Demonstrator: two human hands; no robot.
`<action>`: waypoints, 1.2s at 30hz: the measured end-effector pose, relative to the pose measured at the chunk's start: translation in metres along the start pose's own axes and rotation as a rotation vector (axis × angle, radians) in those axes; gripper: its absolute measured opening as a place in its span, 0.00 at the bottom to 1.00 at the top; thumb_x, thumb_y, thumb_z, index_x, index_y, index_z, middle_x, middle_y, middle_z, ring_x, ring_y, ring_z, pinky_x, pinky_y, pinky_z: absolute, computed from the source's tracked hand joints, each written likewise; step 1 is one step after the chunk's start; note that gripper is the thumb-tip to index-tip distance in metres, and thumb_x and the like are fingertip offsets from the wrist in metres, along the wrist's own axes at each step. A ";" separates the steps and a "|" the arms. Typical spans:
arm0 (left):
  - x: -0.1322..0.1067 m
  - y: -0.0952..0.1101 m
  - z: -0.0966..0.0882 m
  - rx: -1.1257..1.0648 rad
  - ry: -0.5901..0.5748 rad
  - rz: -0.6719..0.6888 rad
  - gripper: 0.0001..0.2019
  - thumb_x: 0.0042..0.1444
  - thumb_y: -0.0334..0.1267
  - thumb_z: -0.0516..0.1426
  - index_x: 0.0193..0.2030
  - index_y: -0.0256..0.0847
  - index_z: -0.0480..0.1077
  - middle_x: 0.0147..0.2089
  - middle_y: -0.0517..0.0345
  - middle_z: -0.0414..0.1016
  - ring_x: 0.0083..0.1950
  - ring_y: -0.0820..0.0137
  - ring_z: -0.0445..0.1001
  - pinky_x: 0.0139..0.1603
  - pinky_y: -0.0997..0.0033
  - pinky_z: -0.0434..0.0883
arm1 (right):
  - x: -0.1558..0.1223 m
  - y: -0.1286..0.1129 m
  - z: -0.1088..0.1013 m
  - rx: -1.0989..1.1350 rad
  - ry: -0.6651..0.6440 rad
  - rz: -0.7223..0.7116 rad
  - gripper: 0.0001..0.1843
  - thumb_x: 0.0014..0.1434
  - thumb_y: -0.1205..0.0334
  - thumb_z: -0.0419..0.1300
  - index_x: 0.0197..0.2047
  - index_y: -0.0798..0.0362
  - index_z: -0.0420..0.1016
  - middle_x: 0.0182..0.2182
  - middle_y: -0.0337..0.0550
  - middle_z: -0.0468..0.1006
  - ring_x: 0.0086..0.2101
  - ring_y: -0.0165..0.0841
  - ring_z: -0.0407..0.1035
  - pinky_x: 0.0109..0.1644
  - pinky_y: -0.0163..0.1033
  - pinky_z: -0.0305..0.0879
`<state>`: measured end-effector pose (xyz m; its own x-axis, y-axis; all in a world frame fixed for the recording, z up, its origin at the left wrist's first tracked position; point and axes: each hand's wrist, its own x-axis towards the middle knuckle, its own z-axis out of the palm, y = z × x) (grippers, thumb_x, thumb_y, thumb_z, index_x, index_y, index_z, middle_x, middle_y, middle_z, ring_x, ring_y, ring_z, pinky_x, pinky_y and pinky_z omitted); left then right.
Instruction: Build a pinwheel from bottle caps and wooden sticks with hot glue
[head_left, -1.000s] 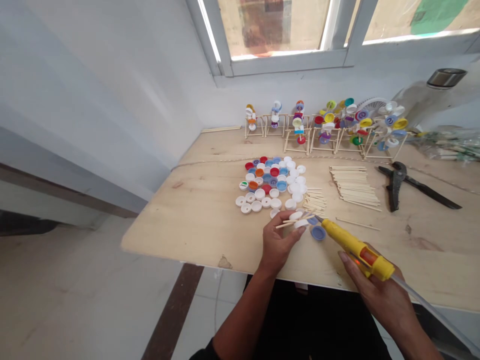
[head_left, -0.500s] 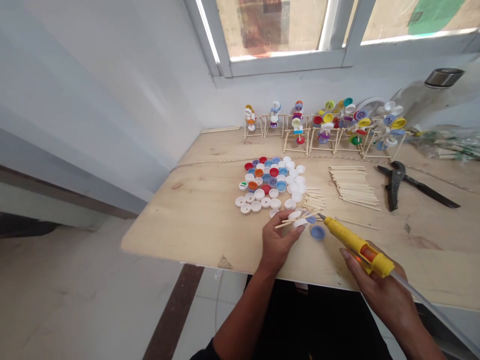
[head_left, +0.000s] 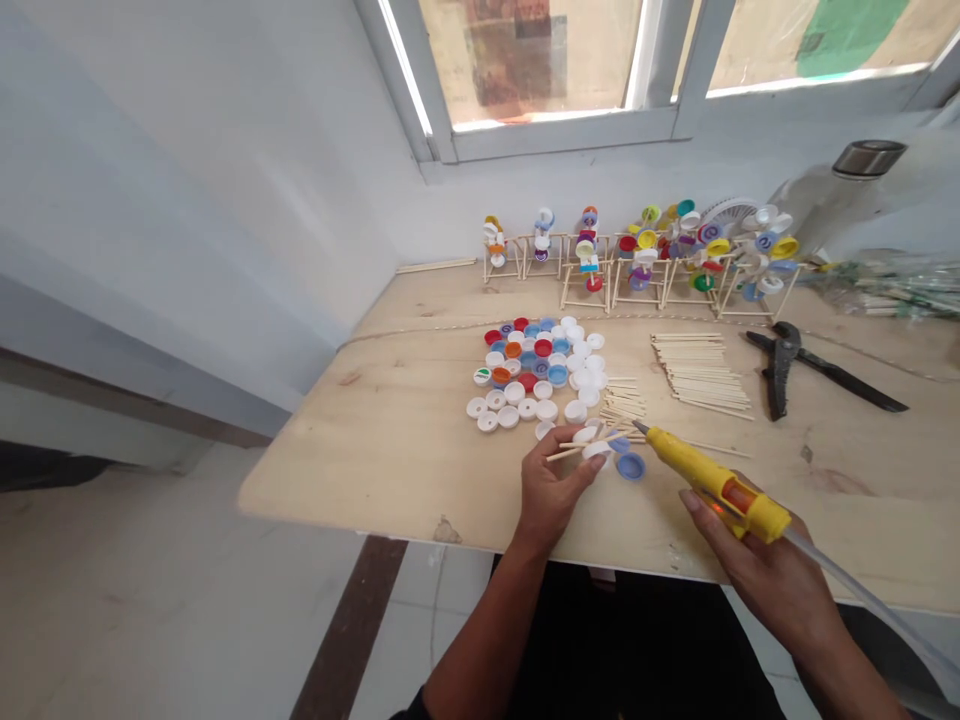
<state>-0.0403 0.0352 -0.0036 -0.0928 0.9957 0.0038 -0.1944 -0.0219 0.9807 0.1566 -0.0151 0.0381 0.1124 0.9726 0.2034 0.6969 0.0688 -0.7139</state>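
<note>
My left hand [head_left: 553,488] pinches a small assembly of thin wooden sticks and white bottle caps [head_left: 596,444] just above the plywood table [head_left: 405,450]. My right hand [head_left: 757,562] grips a yellow glue gun [head_left: 712,484], its nozzle pointing at the assembly from the right. A blue cap [head_left: 631,465] lies on the table right below the nozzle. Behind the assembly sits a cluster of coloured and white bottle caps [head_left: 541,370].
A pile of wooden sticks [head_left: 699,372] and black pliers [head_left: 780,366] lie to the right. Several finished stick-and-cap models [head_left: 645,258] line the wall under the window. A metal-capped bottle [head_left: 847,190] stands at the far right. The table's front edge is near my body.
The glue gun's nozzle has drawn slightly closer to the stick-and-cap assembly. My head has shifted a little, so everything sits slightly further left in view. My left hand keeps its hold.
</note>
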 end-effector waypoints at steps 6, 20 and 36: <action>0.000 -0.002 -0.001 0.014 -0.007 -0.014 0.17 0.46 0.41 0.66 0.43 0.40 0.74 0.42 0.51 0.79 0.47 0.60 0.76 0.51 0.61 0.69 | 0.008 0.007 -0.015 0.289 -0.018 0.245 0.21 0.49 0.43 0.62 0.38 0.51 0.78 0.37 0.45 0.80 0.38 0.39 0.75 0.37 0.36 0.73; 0.001 0.001 0.003 -0.119 0.026 -0.067 0.16 0.43 0.40 0.67 0.40 0.39 0.75 0.39 0.54 0.79 0.43 0.65 0.76 0.47 0.66 0.71 | 0.066 0.094 -0.072 0.854 0.070 0.551 0.13 0.56 0.49 0.59 0.35 0.51 0.74 0.31 0.47 0.73 0.26 0.33 0.68 0.27 0.38 0.67; 0.001 0.003 0.003 -0.124 0.059 -0.055 0.16 0.43 0.41 0.67 0.39 0.39 0.75 0.42 0.51 0.79 0.45 0.62 0.76 0.47 0.64 0.71 | 0.087 0.121 -0.094 0.624 -0.031 0.619 0.19 0.61 0.52 0.50 0.36 0.55 0.77 0.39 0.62 0.79 0.33 0.42 0.75 0.38 0.46 0.71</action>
<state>-0.0376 0.0363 -0.0003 -0.1349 0.9888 -0.0642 -0.3194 0.0180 0.9475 0.3171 0.0573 0.0326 0.3162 0.8806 -0.3529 0.0021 -0.3727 -0.9280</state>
